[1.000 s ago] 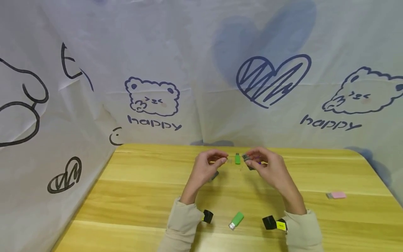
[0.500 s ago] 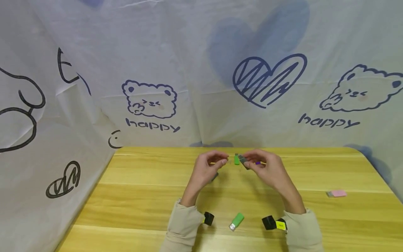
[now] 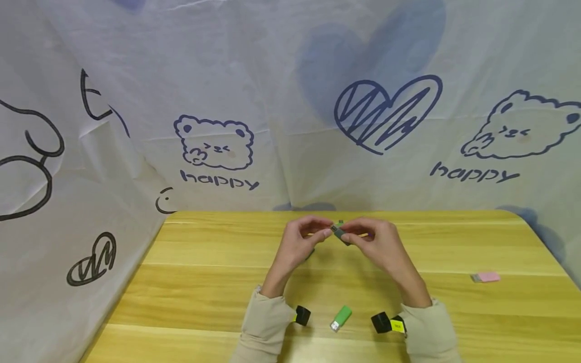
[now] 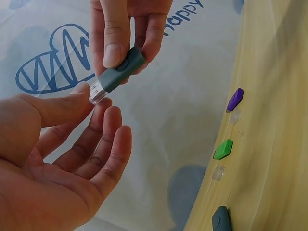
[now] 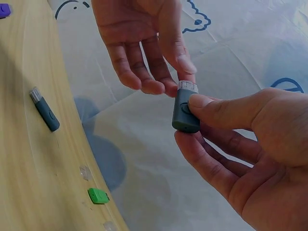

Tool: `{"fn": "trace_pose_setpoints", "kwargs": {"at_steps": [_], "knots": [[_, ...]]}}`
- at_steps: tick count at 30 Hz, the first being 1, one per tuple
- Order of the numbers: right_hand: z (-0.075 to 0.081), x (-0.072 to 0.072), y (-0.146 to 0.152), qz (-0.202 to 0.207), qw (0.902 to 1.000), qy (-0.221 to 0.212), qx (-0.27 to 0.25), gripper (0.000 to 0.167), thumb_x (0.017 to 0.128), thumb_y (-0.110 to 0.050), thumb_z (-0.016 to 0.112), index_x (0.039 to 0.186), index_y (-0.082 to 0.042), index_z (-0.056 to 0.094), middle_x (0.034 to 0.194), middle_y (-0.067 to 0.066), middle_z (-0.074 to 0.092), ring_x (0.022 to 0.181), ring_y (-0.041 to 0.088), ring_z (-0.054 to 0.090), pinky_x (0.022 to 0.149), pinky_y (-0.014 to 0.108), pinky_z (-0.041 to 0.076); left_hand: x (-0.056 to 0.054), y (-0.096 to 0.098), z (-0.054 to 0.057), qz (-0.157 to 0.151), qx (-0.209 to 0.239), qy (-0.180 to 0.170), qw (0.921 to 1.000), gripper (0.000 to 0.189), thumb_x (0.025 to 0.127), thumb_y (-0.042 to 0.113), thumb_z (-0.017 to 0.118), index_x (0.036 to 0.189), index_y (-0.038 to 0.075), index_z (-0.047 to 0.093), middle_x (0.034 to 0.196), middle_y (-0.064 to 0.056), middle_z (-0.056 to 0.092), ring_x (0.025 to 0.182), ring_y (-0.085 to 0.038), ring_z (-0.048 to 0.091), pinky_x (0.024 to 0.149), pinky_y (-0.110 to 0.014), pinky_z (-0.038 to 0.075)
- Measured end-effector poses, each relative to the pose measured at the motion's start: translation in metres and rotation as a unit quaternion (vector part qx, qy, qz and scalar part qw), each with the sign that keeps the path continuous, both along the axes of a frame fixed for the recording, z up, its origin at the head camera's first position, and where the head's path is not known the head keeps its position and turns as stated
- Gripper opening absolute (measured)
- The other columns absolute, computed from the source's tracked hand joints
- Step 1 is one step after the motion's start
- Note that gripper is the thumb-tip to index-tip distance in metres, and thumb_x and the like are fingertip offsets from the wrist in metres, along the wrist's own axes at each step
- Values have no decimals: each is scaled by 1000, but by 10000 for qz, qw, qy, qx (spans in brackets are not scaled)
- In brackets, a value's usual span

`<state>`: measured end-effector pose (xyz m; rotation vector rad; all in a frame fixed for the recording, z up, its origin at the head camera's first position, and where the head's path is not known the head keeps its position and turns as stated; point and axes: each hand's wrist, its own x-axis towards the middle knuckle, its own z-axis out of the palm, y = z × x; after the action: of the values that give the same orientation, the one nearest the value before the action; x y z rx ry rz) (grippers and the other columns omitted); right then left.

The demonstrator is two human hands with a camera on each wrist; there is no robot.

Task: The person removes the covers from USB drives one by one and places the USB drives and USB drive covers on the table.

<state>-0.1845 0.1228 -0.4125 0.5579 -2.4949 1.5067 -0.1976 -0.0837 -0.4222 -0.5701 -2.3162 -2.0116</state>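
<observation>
My right hand [image 3: 379, 244] pinches a dark grey-green USB stick [image 5: 185, 113] between thumb and fingers, above the back of the table. At its plug end is a small clear cap [image 4: 97, 95], which my left hand [image 3: 297, 244] holds between thumb and index finger. Both hands meet at this end, with the other left fingers loosely curved. How far the cap sits over the plug cannot be told. Another dark USB stick [image 5: 44, 109] lies on the table below. Behind the hands is a green USB stick [image 4: 223, 149], partly hidden in the head view.
A purple USB stick [image 4: 235, 99] and loose clear caps [image 4: 218, 173] lie along the table's back edge. Nearer the front is a second green USB stick [image 3: 341, 317]. A pink USB stick [image 3: 487, 277] lies at the right. Printed white cloth [image 3: 281, 151] hangs behind the table [image 3: 190, 282].
My right hand has moved left with the dark USB stick, bringing its plug end to my left fingertips. The left hand has stayed nearly in place.
</observation>
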Motion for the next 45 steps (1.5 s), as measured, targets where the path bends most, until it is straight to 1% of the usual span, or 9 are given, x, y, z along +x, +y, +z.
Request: {"fn": "trace_pose_setpoints", "kwargs": {"at_steps": [7, 13, 21, 25, 30, 35, 38, 41, 45], "knots": [[0, 2, -7, 66, 10000, 5, -11, 15, 90, -2, 78, 105, -2, 78, 102, 12, 76, 86, 23, 74, 70, 24, 60, 0, 3, -2, 37, 180, 54, 9998, 16, 95, -2, 71, 110, -8, 71, 107, -22, 71, 97, -29, 70, 80, -28, 60], [0, 3, -11, 119, 9999, -9, 65, 15, 90, -2, 78, 105, -2, 78, 102, 12, 75, 85, 23, 75, 70, 27, 61, 2, 3, -1, 188, 119, 121, 9997, 12, 93, -3, 72, 104, -7, 72, 102, -22, 72, 93, -33, 71, 78, -28, 59], [0, 3, -12, 171, 9996, -27, 205, 14, 91, -3, 78, 105, -2, 77, 101, 12, 75, 83, 22, 75, 69, 28, 62, 3, 3, -1, 217, 121, 107, 9996, 11, 93, -3, 73, 103, -7, 73, 101, -22, 72, 92, -34, 72, 78, -27, 59], [0, 3, -12, 155, 9996, -81, 201, 14, 91, -3, 78, 105, -2, 77, 101, 12, 76, 84, 23, 75, 69, 28, 61, 3, 3, 0, 242, 148, 90, 9996, 11, 92, -4, 73, 103, -8, 73, 100, -22, 72, 92, -34, 72, 79, -28, 60], [1, 3, -13, 168, 9996, -140, 176, 15, 90, -3, 78, 105, -2, 77, 100, 12, 76, 85, 24, 75, 70, 28, 61, 3, 2, -2, 332, 137, 105, 9993, 11, 92, -3, 73, 102, -7, 74, 99, -22, 73, 90, -31, 73, 77, -27, 60], [-1, 3, -14, 207, 9996, -145, 161, 15, 91, -3, 78, 106, -2, 77, 100, 11, 75, 85, 23, 75, 70, 28, 61, 4, 1, -2, 479, 1, 99, 9988, 9, 92, 0, 74, 100, -4, 76, 96, -17, 75, 84, -22, 72, 66, -23, 55], [-1, 3, -13, 241, 9995, -146, 128, 15, 91, -4, 78, 106, -2, 77, 99, 11, 76, 85, 23, 75, 70, 28, 61, 5, 0, 0, 491, -32, 39, 9988, 8, 92, 0, 75, 99, -3, 77, 95, -16, 75, 83, -19, 72, 67, -26, 57], [-1, 3, -12, 273, 9994, -167, 105, 15, 91, -4, 78, 106, -2, 77, 98, 10, 76, 85, 22, 75, 71, 28, 61, 5, 0, 1, 469, 5, 37, 9989, 8, 91, -1, 75, 99, -3, 77, 95, -17, 75, 84, -21, 73, 74, -30, 60], [1, 3, -11, 327, 9991, -254, 80, 15, 91, -5, 78, 106, -2, 78, 98, 9, 76, 86, 22, 75, 71, 28, 61, 5, 0, 2, 442, 84, 12, 9990, 8, 91, -2, 75, 98, -4, 76, 95, -18, 75, 84, -23, 73, 76, -29, 60]]}}
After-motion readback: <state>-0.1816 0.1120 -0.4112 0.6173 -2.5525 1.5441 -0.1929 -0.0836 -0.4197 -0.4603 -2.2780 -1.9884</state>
